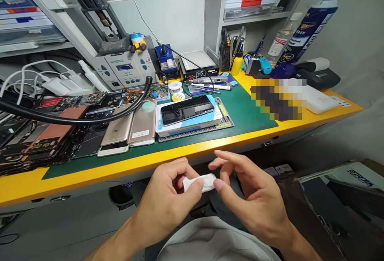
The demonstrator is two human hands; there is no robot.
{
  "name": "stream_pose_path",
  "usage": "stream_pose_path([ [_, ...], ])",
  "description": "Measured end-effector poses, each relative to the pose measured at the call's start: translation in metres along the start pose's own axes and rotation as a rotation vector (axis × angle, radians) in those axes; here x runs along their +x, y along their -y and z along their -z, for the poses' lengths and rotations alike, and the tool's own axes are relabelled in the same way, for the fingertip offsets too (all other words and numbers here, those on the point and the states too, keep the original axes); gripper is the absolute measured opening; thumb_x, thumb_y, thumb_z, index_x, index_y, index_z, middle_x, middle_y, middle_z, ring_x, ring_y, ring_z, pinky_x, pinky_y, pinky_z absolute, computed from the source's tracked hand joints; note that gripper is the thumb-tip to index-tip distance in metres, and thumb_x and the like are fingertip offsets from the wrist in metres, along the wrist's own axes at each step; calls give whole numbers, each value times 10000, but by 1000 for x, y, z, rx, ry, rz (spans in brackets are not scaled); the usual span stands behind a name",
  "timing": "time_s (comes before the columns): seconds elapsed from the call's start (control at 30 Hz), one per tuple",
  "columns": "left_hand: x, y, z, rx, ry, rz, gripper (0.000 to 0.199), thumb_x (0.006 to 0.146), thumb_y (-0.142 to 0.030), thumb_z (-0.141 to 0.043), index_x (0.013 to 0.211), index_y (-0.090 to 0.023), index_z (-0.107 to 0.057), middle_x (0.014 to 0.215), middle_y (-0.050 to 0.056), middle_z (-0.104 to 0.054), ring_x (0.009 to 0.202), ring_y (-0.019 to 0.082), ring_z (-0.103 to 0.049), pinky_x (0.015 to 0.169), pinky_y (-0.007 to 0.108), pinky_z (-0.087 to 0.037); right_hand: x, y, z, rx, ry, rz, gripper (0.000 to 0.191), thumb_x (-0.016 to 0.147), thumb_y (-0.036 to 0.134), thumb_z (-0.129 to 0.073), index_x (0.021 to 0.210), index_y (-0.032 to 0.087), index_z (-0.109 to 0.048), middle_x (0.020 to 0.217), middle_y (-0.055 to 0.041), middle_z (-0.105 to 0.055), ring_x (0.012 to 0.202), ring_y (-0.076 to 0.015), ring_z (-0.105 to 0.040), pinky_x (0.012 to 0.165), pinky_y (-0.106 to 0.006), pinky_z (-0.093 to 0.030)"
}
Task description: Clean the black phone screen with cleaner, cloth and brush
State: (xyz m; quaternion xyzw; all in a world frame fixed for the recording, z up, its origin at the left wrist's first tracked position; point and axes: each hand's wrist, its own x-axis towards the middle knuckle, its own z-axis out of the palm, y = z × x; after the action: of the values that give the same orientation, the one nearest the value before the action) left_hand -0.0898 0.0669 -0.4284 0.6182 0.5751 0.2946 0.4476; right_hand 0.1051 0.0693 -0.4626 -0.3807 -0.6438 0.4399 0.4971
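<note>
The workbench (pixel 126 165), with its yellow border, spans the view, and a green mat (pixel 243 119) covers much of its top. On the left part lies a stack of dark phone parts (pixel 45 143), and a grey soldering station (pixel 124 69) stands behind. A black hose (pixel 87 121) curves across the left side, over the phone parts. At the back right, a tall blue spray can (pixel 310 31) leans beside a clear bottle (pixel 280 43).

In front of the bench's near edge are the two hands. The left hand (pixel 172 197) is closed in a narrow pinch on a small white piece, its thumb lying over the near face and the fingers curled behind. The right hand (pixel 255 193) is partly spread, with a gap between its thumb and its raised index finger; its thumb tip is at the piece's right end, though whether it presses there cannot be told.

On the mat, a flat light-blue and white box (pixel 192 127) carries a black phone (pixel 187 109), with gold-coloured phones (pixel 143 123) just to its left.

Smallest is the white piece (pixel 205 182), soft-looking and creased. Its left end sits in the left hand's pinch, and the rest sticks out toward the right thumb.
</note>
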Motion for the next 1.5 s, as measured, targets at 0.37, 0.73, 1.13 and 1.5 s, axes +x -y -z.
stream_pose_path([
  [0.37, 0, -1, -4, 66, -20, -36, 236, 867, -316, -589, 670, -186, -585, 614, -42, -440, 548, 92, -365, 495, 227, -301, -6, 6, 4, -172, 78, 86, 786, 860, 97, -662, 1564, 321, -395, 1240, -72, -683, 1188, -261, -645, 1176, -510, -414],
  [0.73, -4, 2, -19, -18, -115, -199, 260, 920, -357, -615, 746, -195, -720, 626, -24, -442, 575, 103, -444, 557, 226, -375, -8, -10, 0, 429, 137, -326, 473, 864, 416, -786, 1310, 321, -661, 1204, -79, -708, 1100, -249, -687, 959, -375, -560],
  [1.13, -1, 10, -62, -279, -237, -204, 359, 934, -499, -609, 793, -211, -770, 657, 24, -566, 599, 134, -521, 539, 248, -416, 2, -10, -7, 537, -198, -363, 289, 828, 488, -789, 909, 211, -784, 950, -103, -745, 902, -268, -706, 811, -379, -596],
  [1.5, 71, 20, 103, 711, -444, -634, 461, 873, -414, -698, 1262, -179, -623, 1198, 124, -697, 1150, 301, -628, 1004, 427, -489, 204, -2, 64, -424, 231, 12, 317, 897, 439, -662, 812, 142, -734, 700, -20, -626, 641, -154, -527, 594, -282, -387],
])
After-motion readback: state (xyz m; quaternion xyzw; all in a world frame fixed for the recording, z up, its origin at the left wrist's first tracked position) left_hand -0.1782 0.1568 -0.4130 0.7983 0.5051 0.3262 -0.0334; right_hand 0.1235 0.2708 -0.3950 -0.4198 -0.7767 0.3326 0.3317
